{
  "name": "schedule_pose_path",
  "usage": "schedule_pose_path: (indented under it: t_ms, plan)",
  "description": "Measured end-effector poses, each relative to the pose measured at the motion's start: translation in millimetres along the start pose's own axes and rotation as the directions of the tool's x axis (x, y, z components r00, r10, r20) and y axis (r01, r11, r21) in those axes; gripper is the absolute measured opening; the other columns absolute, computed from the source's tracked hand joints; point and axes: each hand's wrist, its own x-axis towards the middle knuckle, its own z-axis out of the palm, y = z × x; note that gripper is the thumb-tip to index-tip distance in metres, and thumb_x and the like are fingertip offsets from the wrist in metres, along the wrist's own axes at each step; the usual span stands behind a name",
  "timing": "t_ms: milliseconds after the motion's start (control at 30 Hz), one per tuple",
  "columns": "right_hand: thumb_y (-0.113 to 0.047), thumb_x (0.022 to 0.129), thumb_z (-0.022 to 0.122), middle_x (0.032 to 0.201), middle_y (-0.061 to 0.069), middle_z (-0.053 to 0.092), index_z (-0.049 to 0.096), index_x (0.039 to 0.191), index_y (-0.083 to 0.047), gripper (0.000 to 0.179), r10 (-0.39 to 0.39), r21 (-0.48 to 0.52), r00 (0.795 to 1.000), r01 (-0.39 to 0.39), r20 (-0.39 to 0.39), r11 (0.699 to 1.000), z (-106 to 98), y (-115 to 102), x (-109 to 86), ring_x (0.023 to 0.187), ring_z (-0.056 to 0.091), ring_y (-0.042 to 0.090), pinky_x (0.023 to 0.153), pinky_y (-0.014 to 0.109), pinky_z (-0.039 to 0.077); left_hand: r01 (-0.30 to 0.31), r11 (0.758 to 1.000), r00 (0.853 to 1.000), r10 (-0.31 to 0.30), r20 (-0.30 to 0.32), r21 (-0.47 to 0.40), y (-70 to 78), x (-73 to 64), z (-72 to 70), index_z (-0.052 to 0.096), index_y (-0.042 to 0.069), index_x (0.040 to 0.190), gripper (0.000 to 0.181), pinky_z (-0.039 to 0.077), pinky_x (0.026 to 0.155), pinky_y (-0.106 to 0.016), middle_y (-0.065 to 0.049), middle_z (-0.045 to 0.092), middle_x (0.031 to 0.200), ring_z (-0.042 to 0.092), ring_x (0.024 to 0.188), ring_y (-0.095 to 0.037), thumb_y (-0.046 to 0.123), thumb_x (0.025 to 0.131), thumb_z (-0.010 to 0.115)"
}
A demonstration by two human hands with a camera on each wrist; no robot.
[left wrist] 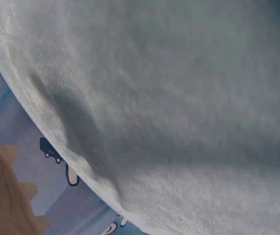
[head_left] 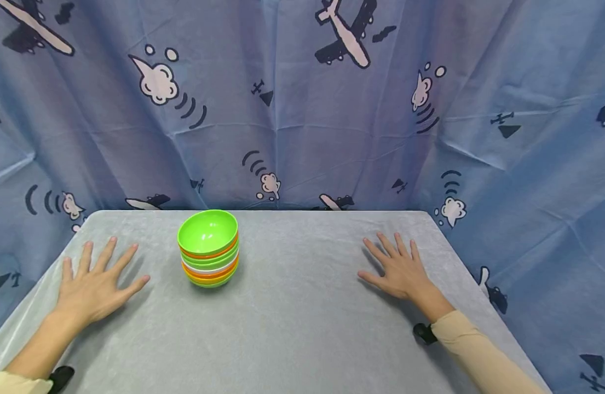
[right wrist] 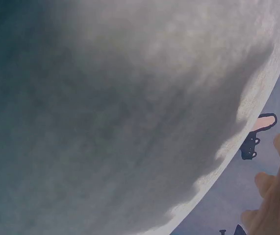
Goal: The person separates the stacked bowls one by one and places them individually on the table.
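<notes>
A stack of nested bowls (head_left: 208,235) in green, orange, white and yellow stands upright at the back left of the table, a bright green one on top. My left hand (head_left: 92,287) is spread flat over the table to the left of the stack, fingers straight and holding nothing. On the far right, my right hand (head_left: 398,271) is spread likewise, well apart from the bowls. Each wrist view catches only part of its hand at the edge, with the left palm (left wrist: 5,196) and the right palm (right wrist: 277,196) showing above the cloth.
A grey cloth (head_left: 302,328) covers the table, whose back edge runs just behind the bowls. Beyond it hangs a blue curtain (head_left: 302,109) printed with planes and clouds. Dark wrist cameras sit under both wrists, beside pale sleeves (head_left: 479,350).
</notes>
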Motion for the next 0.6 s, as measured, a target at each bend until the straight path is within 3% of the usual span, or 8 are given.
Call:
schedule_pose_path:
  t_ms: [233,367,433,467,600]
  plan:
    - [-0.074,0.093,0.05,0.164,0.02,0.023,0.031,0.162,-0.02,0.089,-0.028,0.075,1.0,0.027,0.012,0.997,-0.7,6.7,6.0,0.148,0.009,0.051,0.11,0.073,0.001,0.005,0.999,1.0,-0.004,0.008,-0.035,-0.3,0.1,-1.0,0.025,0.018,0.162,0.087,-0.008,0.103,-0.079,-0.03,0.012,0.162,-0.003,0.143,-0.06,0.069,0.097,0.047]
    - [-0.058,0.098,0.06,0.158,0.023,0.033,0.037,0.158,-0.011,0.08,-0.089,0.278,0.996,0.089,-0.015,0.957,-7.6,7.1,13.1,0.144,0.027,0.047,0.111,0.069,0.019,-0.054,0.978,0.998,0.049,-0.029,-0.201,1.2,3.4,-5.8,0.034,0.006,0.157,0.077,0.009,0.104,-0.079,-0.035,0.027,0.155,0.014,0.139,-0.063,0.056,0.101,0.053]
    - [-0.049,0.099,0.064,0.152,0.022,0.042,0.045,0.152,-0.006,0.071,-0.102,0.407,0.994,0.107,-0.034,0.907,-10.9,4.5,17.3,0.137,0.04,0.044,0.107,0.065,0.031,-0.094,0.943,0.995,0.084,-0.044,-0.32,2.6,6.1,-10.1,0.038,-0.001,0.152,0.07,0.021,0.102,-0.076,-0.037,0.036,0.149,0.027,0.134,-0.063,0.045,0.103,0.057]
    - [-0.044,0.099,0.066,0.149,0.021,0.047,0.048,0.15,-0.005,0.066,-0.1,0.469,0.994,0.109,-0.044,0.876,-11.6,2.7,19.4,0.134,0.045,0.042,0.106,0.062,0.036,-0.112,0.914,0.994,0.101,-0.047,-0.39,3.6,7.3,-12.4,0.039,-0.004,0.15,0.067,0.027,0.101,-0.074,-0.037,0.04,0.146,0.032,0.131,-0.063,0.039,0.103,0.059]
    - [-0.029,0.1,0.068,0.137,0.02,0.059,0.059,0.138,-0.001,0.048,-0.096,0.668,0.992,0.128,-0.085,0.733,-10.3,-7.3,28.2,0.12,0.06,0.038,0.098,0.055,0.048,-0.138,0.764,0.989,0.14,-0.048,-0.631,9.6,11.5,-19.2,0.041,-0.006,0.147,0.055,0.05,0.095,-0.05,-0.033,0.05,0.139,0.051,0.123,-0.053,0.022,0.104,0.062]
